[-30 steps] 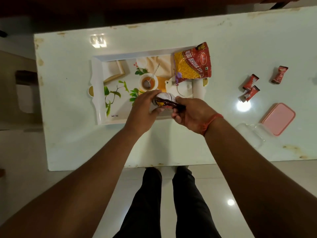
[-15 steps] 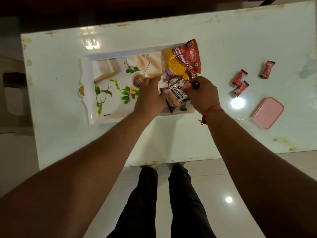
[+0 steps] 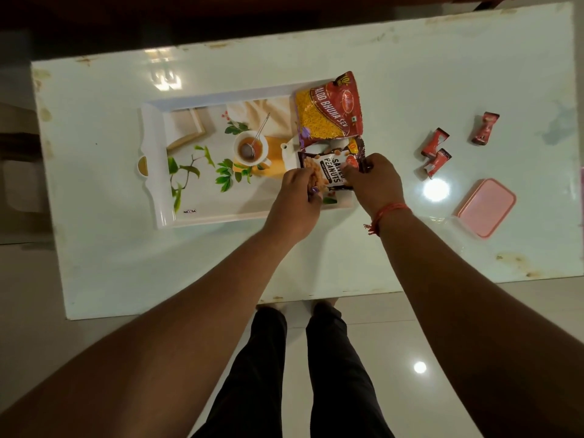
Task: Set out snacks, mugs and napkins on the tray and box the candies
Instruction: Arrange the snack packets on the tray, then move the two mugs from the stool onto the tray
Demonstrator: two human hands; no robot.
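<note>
Glossy white marble tabletop (image 3: 316,254) fills the head view, with pale floor tiles beyond its near edge. I see a rectangular white plastic tray with a printed teacup-and-leaves picture (image 3: 164,213) lying flat on it.

Grip status: I see both hands clamped on one item, a dark brown foil packet labelled "Salted Peanuts" (image 3: 328,167). The left hand (image 3: 297,197) pinches the packet's near left corner; the right hand (image 3: 373,181) pinches its right edge. The packet sits at the right end of the tray, over the tray floor; I cannot tell whether it rests on the floor or is held just above it.

Positions relative to the grip:
- Just beyond the held packet: a red and yellow foil packet labelled "Aloo Bhujia Sev" (image 3: 328,110), lying on the tray's far right corner, its near edge touching or overlapping the peanut packet.
- Right of the right hand, on the bare tabletop: three small red-wrapped candies (image 3: 437,154), two close together and one (image 3: 485,128) farther right.
- Right and slightly nearer than the right hand: a pink rectangular plastic lid (image 3: 486,207), lying flat, apart from the candies.

A red thread band (image 3: 387,211) circles the right wrist.
</note>
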